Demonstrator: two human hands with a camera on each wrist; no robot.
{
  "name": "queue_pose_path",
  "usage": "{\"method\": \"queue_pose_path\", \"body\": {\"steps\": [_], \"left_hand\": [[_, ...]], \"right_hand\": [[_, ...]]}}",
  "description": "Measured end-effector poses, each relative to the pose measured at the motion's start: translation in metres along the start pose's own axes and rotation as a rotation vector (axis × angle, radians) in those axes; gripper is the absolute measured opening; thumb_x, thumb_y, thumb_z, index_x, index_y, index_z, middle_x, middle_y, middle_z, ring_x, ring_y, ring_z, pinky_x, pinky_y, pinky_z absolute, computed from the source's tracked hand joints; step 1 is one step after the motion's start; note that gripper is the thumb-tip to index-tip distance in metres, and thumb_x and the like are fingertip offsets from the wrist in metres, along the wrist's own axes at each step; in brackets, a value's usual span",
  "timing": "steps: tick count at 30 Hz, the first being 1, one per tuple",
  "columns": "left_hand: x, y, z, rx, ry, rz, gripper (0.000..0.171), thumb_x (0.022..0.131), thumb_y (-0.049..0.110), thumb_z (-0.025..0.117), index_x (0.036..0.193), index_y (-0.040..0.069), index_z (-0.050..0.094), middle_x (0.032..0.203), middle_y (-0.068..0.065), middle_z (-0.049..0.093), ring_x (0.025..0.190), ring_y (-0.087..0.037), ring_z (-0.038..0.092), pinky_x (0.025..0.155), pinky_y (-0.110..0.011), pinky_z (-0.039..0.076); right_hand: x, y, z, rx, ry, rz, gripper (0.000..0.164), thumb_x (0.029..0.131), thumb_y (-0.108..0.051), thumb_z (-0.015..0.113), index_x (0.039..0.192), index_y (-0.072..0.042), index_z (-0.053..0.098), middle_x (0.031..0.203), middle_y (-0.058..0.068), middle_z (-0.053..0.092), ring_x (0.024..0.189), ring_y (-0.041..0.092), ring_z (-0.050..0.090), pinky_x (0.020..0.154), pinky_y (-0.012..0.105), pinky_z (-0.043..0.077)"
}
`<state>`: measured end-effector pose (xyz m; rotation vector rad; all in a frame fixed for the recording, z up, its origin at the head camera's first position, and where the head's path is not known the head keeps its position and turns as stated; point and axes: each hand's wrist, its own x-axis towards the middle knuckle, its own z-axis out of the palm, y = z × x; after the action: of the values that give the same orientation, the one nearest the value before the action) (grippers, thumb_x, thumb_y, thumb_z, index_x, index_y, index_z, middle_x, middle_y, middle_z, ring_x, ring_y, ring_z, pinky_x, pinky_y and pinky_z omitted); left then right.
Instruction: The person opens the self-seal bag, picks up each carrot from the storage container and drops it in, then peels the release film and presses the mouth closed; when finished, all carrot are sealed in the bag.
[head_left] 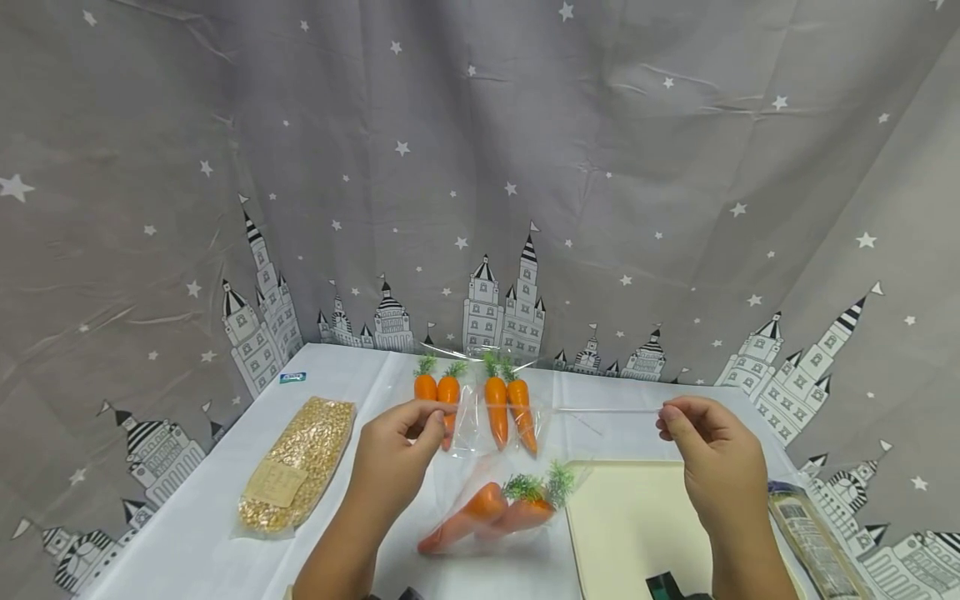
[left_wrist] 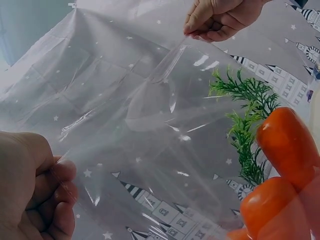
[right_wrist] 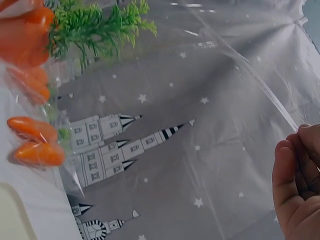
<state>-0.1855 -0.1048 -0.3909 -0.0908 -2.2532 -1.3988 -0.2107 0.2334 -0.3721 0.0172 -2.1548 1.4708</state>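
A clear plastic bag (left_wrist: 150,115) is pulled taut between both hands, its top edge a thin straight line in the head view. The left hand (head_left: 397,454) pinches one end of that edge between thumb and fingers. At the other end, the right hand (head_left: 716,454) pinches the opposite corner. Below the hands, two orange carrots (head_left: 465,521) with green leafy tops (head_left: 525,486) lie slanted inside clear plastic. Behind them on the table, more carrots (head_left: 496,412) in clear bags lie side by side, tops pointing away; the left hand's fingertips overlap one of these.
A long bag of yellow kernels (head_left: 322,429) with a paper label lies at left, and a small blue-green packet (head_left: 292,377) behind it. A cream tray (head_left: 622,517) is under the right arm. Another filled packet (head_left: 813,542) lies at far right. A grey curtain (head_left: 480,167) hangs behind the white table.
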Motion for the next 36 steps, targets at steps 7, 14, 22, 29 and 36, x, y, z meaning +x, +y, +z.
{"method": "queue_pose_path", "body": {"steps": [7, 14, 22, 29, 36], "left_hand": [[0.000, -0.002, -0.001, -0.012, 0.006, 0.019, 0.021, 0.098, 0.006, 0.065, 0.097, 0.021, 0.080, 0.072, 0.011, 0.068, 0.071, -0.011, 0.064, 0.061, -0.024, 0.052], [0.002, -0.003, -0.003, 0.009, 0.013, 0.018, 0.019, 0.098, 0.007, 0.065, 0.096, 0.019, 0.079, 0.077, 0.007, 0.071, 0.072, -0.011, 0.064, 0.062, -0.024, 0.053], [0.003, -0.003, -0.006, 0.026, 0.025, -0.004, 0.015, 0.097, 0.007, 0.067, 0.097, 0.016, 0.079, 0.080, 0.004, 0.072, 0.074, -0.013, 0.064, 0.064, -0.024, 0.054], [0.004, -0.003, -0.006, 0.032, 0.024, -0.008, 0.014, 0.098, 0.008, 0.067, 0.098, 0.015, 0.079, 0.080, 0.004, 0.071, 0.074, -0.014, 0.064, 0.065, -0.024, 0.055], [0.004, -0.002, -0.007, 0.039, 0.019, -0.022, 0.014, 0.098, 0.008, 0.067, 0.101, 0.012, 0.079, 0.080, 0.004, 0.071, 0.075, -0.016, 0.063, 0.065, -0.024, 0.056]], "right_hand": [[0.002, 0.008, -0.007, 0.033, 0.047, 0.011, 0.013, 0.100, -0.016, 0.073, 0.104, -0.003, 0.074, 0.084, -0.006, 0.073, 0.078, 0.006, 0.071, 0.074, 0.014, 0.056], [0.006, 0.014, -0.014, 0.093, 0.077, 0.015, 0.010, 0.099, -0.007, 0.072, 0.103, 0.002, 0.073, 0.083, -0.003, 0.073, 0.076, 0.007, 0.070, 0.073, 0.013, 0.056], [0.009, 0.018, -0.022, 0.164, 0.096, 0.077, 0.009, 0.098, -0.006, 0.073, 0.101, 0.002, 0.072, 0.084, -0.001, 0.073, 0.075, 0.008, 0.069, 0.073, 0.013, 0.056], [0.010, 0.024, -0.030, 0.127, 0.125, 0.097, 0.008, 0.098, -0.007, 0.073, 0.101, 0.001, 0.073, 0.085, -0.001, 0.074, 0.075, 0.007, 0.070, 0.071, 0.013, 0.056], [0.012, 0.029, -0.037, 0.037, 0.143, 0.122, 0.013, 0.099, -0.013, 0.073, 0.105, -0.001, 0.074, 0.084, -0.008, 0.074, 0.076, 0.004, 0.070, 0.065, 0.013, 0.053]]}}
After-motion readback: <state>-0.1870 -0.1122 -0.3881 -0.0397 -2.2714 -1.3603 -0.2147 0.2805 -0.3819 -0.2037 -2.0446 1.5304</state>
